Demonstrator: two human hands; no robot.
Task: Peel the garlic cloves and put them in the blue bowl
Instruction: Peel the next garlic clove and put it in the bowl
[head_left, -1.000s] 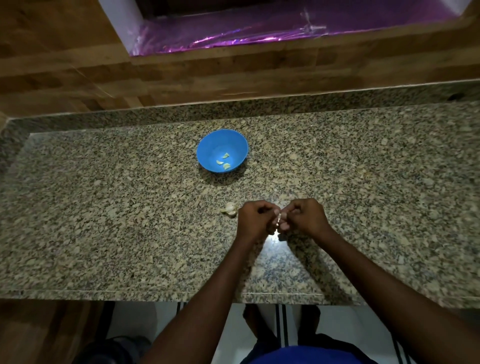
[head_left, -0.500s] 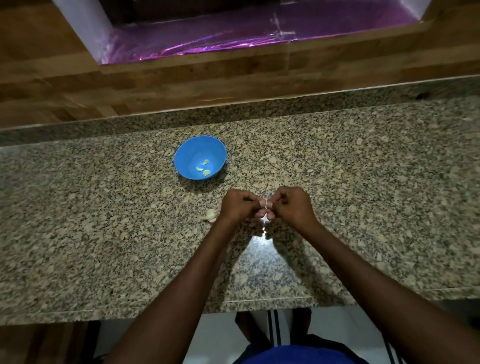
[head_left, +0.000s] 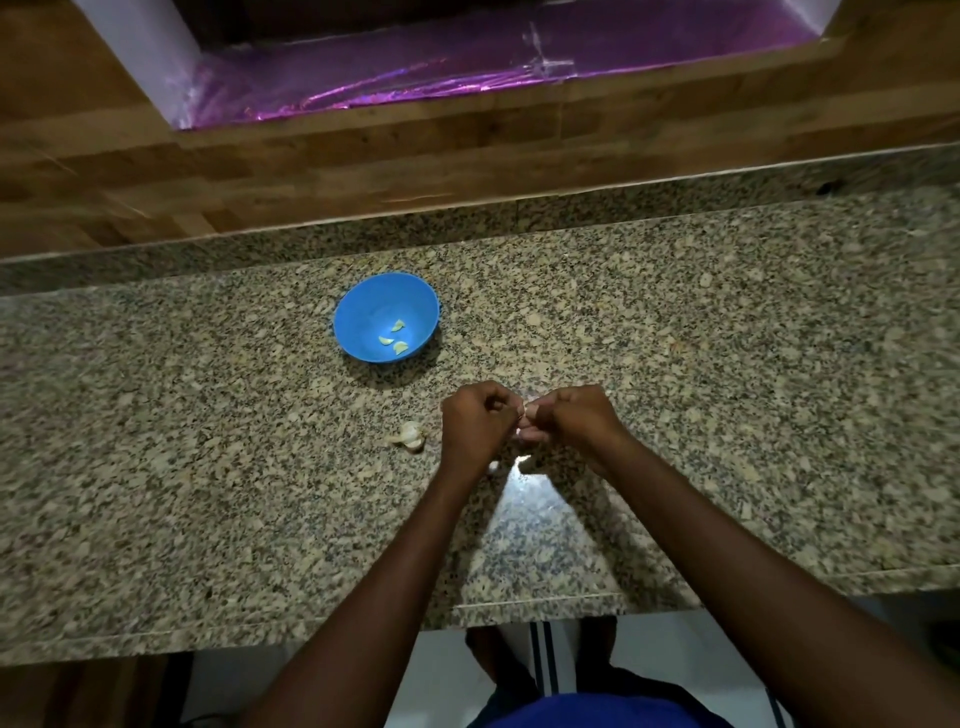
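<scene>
Between my left hand (head_left: 475, 423) and right hand (head_left: 569, 421), fingers pinch a clove (head_left: 524, 415): light, firm, slippery; I'd grip its ends.

A speckled granite worktop (head_left: 727, 395) carries a blue bowl (head_left: 363, 306) (three peeled cloves (head_left: 393, 336) lie inside it) towards the back. Nearer the front edge, a piece of unpeeled garlic (head_left: 410, 435) lies directly on the stone.

head-worn view, facing down, countertop (head_left: 675, 364) near
</scene>
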